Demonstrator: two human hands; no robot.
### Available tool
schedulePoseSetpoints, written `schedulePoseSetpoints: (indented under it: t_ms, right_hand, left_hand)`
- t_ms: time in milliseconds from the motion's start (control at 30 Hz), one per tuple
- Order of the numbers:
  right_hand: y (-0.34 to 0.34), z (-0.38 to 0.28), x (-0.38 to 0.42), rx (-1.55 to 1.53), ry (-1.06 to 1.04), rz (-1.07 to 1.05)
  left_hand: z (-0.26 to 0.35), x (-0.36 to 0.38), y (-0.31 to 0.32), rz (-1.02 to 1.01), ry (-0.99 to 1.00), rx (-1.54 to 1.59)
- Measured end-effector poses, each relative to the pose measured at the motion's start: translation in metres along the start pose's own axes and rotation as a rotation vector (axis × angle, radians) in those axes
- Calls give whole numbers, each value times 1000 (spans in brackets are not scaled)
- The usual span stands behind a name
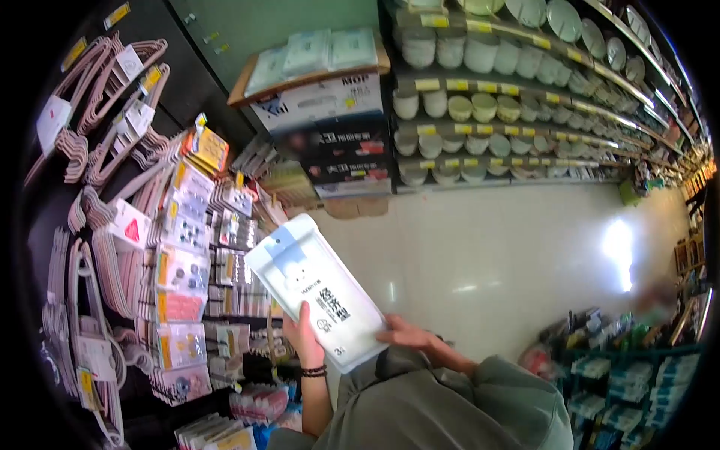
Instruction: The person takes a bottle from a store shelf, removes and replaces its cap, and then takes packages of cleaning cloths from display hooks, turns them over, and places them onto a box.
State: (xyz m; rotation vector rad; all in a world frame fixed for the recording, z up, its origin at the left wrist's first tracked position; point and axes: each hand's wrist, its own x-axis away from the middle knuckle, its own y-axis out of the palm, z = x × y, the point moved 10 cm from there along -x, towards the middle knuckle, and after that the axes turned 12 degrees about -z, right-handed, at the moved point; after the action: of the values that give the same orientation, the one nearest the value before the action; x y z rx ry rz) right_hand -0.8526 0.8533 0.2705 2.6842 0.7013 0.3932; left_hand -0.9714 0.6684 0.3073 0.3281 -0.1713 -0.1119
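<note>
A flat white retail package [321,289] with a light blue top, a hang hole, a small bear picture and dark printed characters is tilted in front of my body. My left hand [304,341] grips its lower left edge, thumb lying on the front face; a dark beaded bracelet circles that wrist. On the lower right edge, my right hand [406,334] pinches the package between thumb and fingers. The fingers behind the package are hidden. What is inside the package does not show.
Hangers [116,259] and hanging small packs [182,271] crowd the left rack. Stacked boxes [326,131] carry several pale flat packages [330,49] on top. Shelves of bowls [480,109] line the far side, beyond a shiny floor [450,255]. Lower right stands a stocked rack [622,382].
</note>
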Motion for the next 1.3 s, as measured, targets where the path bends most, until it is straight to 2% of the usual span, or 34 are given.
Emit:
schedulePoseSetpoints:
  t_ms: [67,200,400,500,600,700,767,833,867,967,1100,1300]
  right_hand:
    - [-27,-7,-8,-16,-33,73]
    - [-73,-3,-28,-38,87,114]
    - [-137,-41,-61,95,35,199]
    - [-174,-70,-85,213,74,229]
    - [-212,-99,-109,112,190,325]
    - [-241,-167,-137,-9,75,330]
    - [-263,-189,-159,-44,41,296]
    - [-288,-193,-178,-49,40,265]
    - [-293,-209,-194,-86,-75,167]
    - [-317,-235,-218,-278,-57,206]
    - [-340,-281,-245,-238,-87,187]
    - [-391,-366,-291,-35,-278,236]
  left_hand:
    - [2,-25,16,4,-18,21]
    - [4,-73,41,-47,6,33]
    - [14,-158,88,-90,-19,-3]
    - [15,-216,109,-185,-26,9]
    - [32,-269,144,-354,-28,-24]
    - [62,-316,180,-517,7,-95]
    - [83,-343,201,-590,39,-103]
    - [93,-375,210,-589,46,-131]
    - [97,-392,213,-591,52,-136]
    - [108,-436,224,-549,78,-141]
    - [130,-489,243,-524,142,-137]
    - [171,-572,276,-480,239,-166]
